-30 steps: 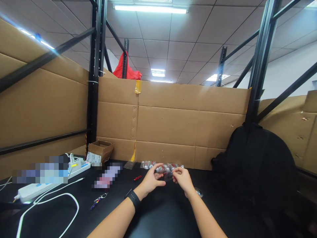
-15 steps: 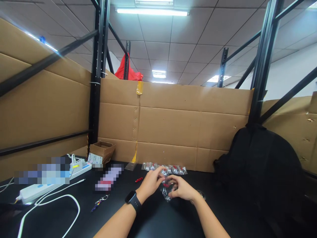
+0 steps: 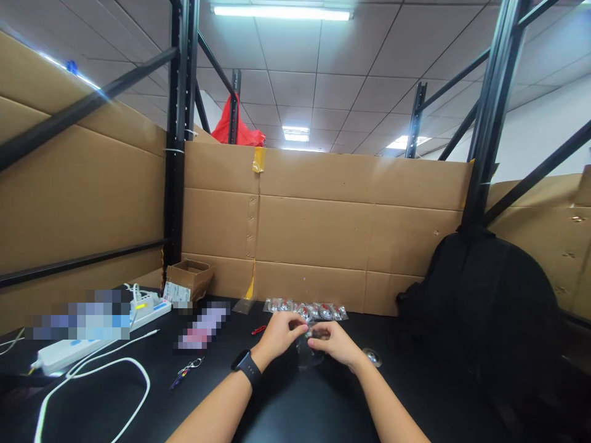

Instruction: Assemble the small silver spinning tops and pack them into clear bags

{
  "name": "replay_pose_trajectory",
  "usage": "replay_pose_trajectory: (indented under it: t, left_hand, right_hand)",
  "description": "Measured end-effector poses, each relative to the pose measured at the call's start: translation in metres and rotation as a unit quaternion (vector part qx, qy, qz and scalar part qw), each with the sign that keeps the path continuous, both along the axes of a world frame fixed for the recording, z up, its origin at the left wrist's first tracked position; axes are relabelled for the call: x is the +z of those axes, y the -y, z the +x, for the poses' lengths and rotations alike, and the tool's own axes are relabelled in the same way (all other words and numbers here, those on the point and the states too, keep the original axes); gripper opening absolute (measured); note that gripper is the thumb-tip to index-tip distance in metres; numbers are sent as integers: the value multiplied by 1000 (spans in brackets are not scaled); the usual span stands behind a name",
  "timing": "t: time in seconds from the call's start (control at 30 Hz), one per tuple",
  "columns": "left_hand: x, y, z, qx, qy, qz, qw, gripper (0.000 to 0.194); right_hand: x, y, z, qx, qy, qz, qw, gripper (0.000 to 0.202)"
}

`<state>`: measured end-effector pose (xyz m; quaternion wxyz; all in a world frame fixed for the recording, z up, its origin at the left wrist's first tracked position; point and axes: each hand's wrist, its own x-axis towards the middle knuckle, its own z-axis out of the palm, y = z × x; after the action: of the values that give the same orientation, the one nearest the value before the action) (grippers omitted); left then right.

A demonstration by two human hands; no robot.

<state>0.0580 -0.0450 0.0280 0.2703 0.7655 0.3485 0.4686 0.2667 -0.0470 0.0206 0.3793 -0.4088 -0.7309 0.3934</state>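
My left hand [image 3: 284, 332], with a dark watch on its wrist, is closed in a pinch at the top of a small clear plastic bag [image 3: 308, 355]. My right hand [image 3: 335, 341] pinches the same bag from the other side, its fingertips close to the left ones. The bag hangs below the fingers over the black table; what it holds, if anything, is too faint to make out. Just behind the hands lies a row of small round items in clear wrappers [image 3: 325, 311], with bits of red. A shiny round disc [image 3: 372, 357] lies beside my right wrist.
A black backpack [image 3: 484, 320] stands on the right. To the left are a small red item [image 3: 259, 330], a keychain [image 3: 186, 373], an opened cardboard box [image 3: 196, 277], and a white power strip [image 3: 64, 355] with a loose cable [image 3: 138, 363]. Cardboard walls [image 3: 314, 227] enclose the table.
My right fingers have closed in from a wider spread and now pinch near the left fingertips. The bag looks flatter, and the red seen between my hands no longer shows.
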Motion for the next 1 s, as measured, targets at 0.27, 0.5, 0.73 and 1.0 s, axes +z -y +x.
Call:
replay_pose_trajectory:
  t: [0.27,0.5,0.73,1.0]
  left_hand:
    - [10,12,8,1,80,-1,997,22]
    - [16,14,6,6,119,-12,993,23]
    - [12,8,-1,-7,60,11,998,34]
    - [8,-1,0,-1,148,-21,989,40]
  right_hand:
    - [-1,-1,-1,23,-27,25,999,41]
    - [-2,0,-5,25,-28,37,999,37]
    - [2,-5,-3,-45,-72,91,992,35]
    - [8,-1,-6,-40,-155,47,986,40]
